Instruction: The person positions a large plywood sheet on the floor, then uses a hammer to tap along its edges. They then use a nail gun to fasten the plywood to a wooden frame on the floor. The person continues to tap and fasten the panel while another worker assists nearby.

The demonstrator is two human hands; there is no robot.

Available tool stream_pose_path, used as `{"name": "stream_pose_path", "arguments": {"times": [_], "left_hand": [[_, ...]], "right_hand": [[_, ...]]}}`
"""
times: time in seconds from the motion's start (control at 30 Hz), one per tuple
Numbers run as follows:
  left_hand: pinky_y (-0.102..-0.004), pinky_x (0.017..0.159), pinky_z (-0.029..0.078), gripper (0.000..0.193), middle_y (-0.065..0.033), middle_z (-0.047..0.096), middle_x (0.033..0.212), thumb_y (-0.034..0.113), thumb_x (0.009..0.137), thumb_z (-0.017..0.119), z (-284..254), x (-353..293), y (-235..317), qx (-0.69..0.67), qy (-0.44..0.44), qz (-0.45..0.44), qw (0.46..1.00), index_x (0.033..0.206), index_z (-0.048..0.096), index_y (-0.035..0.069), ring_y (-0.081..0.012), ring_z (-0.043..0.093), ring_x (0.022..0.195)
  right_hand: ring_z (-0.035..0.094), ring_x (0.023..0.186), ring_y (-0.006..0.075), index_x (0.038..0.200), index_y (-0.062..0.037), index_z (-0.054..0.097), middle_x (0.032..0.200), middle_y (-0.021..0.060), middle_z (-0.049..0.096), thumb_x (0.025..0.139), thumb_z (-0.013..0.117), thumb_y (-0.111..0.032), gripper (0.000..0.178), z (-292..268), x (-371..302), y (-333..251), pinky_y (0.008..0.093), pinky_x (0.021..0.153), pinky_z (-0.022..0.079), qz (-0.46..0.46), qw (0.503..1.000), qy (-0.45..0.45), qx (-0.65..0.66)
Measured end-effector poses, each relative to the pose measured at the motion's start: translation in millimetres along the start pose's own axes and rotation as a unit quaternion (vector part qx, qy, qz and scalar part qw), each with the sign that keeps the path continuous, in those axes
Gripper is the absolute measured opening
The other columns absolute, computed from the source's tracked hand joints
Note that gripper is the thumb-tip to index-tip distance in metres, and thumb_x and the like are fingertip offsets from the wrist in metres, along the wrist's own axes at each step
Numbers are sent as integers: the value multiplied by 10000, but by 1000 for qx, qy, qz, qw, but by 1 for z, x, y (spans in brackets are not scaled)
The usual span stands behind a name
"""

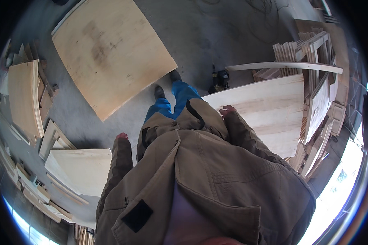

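Observation:
Both my arms hang at my sides in brown sleeves. My left hand point(122, 135) is held out beside my left hip, with nothing visible in it and its fingers loosely apart. Below it on the left is a pale wooden panel point(79, 169), apart from the hand. My right hand point(227, 110) is by my right thigh, its fingers parted and holding nothing that shows. It appears over or beside the edge of a large light plywood sheet point(270, 110); whether they touch I cannot tell. Ahead of my boots lies a big square plywood sheet point(110, 53) with dark smudges.
A dark power tool point(220, 79) stands on the grey floor point(204, 41) right of my feet. A long wooden strip point(286, 65) and stacked wooden frames point(310, 49) are at the right. More boards point(24, 96) lean at the left. A cable point(265, 20) lies far ahead.

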State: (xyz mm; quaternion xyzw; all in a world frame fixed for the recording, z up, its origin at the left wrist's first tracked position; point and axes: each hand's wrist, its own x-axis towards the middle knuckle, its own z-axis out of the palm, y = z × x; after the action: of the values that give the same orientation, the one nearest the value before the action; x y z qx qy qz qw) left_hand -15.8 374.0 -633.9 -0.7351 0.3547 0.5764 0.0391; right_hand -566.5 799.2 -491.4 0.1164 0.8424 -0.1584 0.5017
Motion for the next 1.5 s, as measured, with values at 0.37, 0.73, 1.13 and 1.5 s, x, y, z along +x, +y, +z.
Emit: {"name": "stream_pose_path", "arguments": {"times": [0.37,0.73,1.13,1.5], "left_hand": [[-421,869,562,545,-226,646,1201,337,966,570,50,-96,-39,21,-50,-27,998,1317,515,-76,-319,665,1021],[-355,672,541,455,-108,705,881,355,825,613,97,-154,-44,104,7,17,994,1100,684,0,-218,674,724],[-353,788,537,435,-99,704,1023,330,934,631,56,-118,-125,-57,64,58,995,1235,610,17,-206,661,887],[-416,779,498,351,-122,717,863,368,861,540,-78,-118,-316,-39,120,-78,989,933,727,80,-266,663,849]], "right_hand": [[711,721,214,1274,45,565,983,170,712,823,761,-261,580,-38,122,-50,350,648,578,-86,995,-41,-15],[646,622,176,785,-51,658,744,68,638,859,642,-272,233,-63,139,-76,319,558,520,-119,985,-71,-101],[682,834,316,951,-65,662,838,100,671,899,579,-392,341,-27,129,-8,538,682,530,-26,987,-133,88],[582,708,239,689,-91,611,677,86,577,830,667,-254,223,45,97,-9,436,701,502,-332,834,-130,-421]]}}
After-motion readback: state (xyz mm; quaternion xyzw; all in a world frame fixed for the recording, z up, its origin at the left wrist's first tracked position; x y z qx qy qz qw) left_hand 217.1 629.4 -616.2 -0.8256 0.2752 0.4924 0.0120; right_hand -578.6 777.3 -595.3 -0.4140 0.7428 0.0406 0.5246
